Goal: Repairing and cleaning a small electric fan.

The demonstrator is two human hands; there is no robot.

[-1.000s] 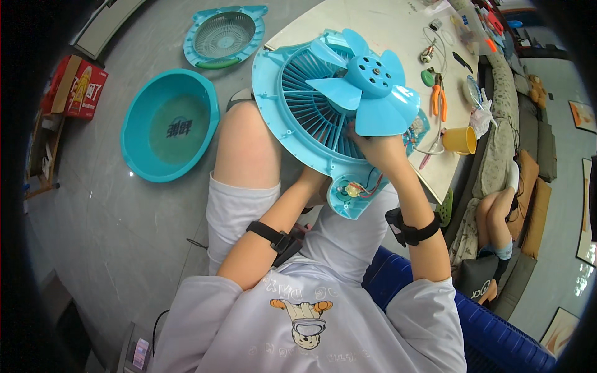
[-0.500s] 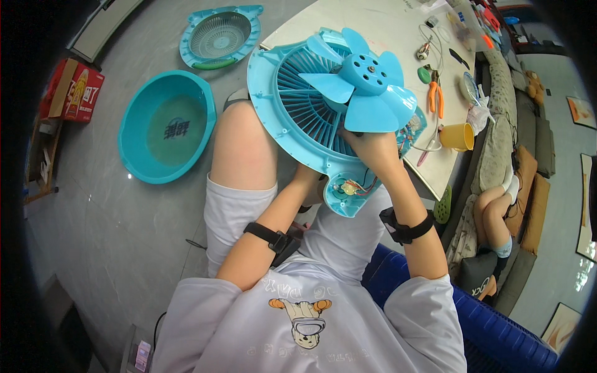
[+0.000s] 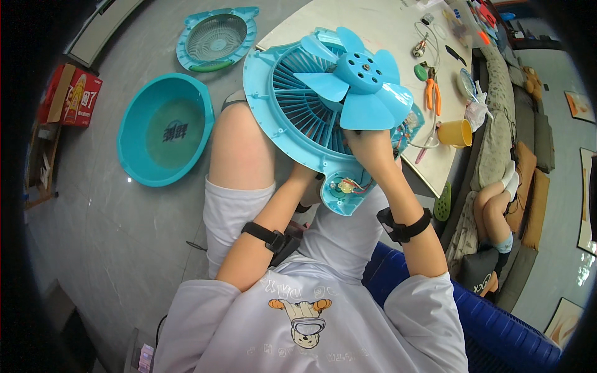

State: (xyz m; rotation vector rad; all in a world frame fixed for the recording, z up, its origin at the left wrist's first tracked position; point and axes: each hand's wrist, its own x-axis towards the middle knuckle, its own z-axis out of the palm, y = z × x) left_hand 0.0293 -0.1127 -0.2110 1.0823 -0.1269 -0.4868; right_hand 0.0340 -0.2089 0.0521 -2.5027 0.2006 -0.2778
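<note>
A light-blue fan housing (image 3: pixel 255 91) with a slatted grille (image 3: pixel 297 93) lies tilted across my lap and the table's edge. Over the grille sits a fan blade (image 3: pixel 357 69), its broad vanes spread around a hub with holes. My right hand (image 3: pixel 372 149) reaches in beneath the lower vane, fingers curled close to the hub's underside; the vane hides what they grip. Under the housing's near rim, my left hand (image 3: pixel 303 173) goes in from below, its fingers covered. At the near end, a small round part with red wires (image 3: pixel 346 185) shows, and more wiring (image 3: pixel 407 130) on the right.
On the white table (image 3: pixel 292 28) lie orange-handled pliers (image 3: pixel 433 96), a black-handled tool (image 3: pixel 456 56) and a yellow cup (image 3: pixel 456 133). A teal basin (image 3: pixel 127 133) holding water and a round grille cover (image 3: pixel 186 46) stand on the floor. Another person's legs (image 3: pixel 494 211) rest on the sofa.
The view has shifted slightly, so the fan sits a little further left in the picture. My right hand stays under the vane; the blade has hardly turned.
</note>
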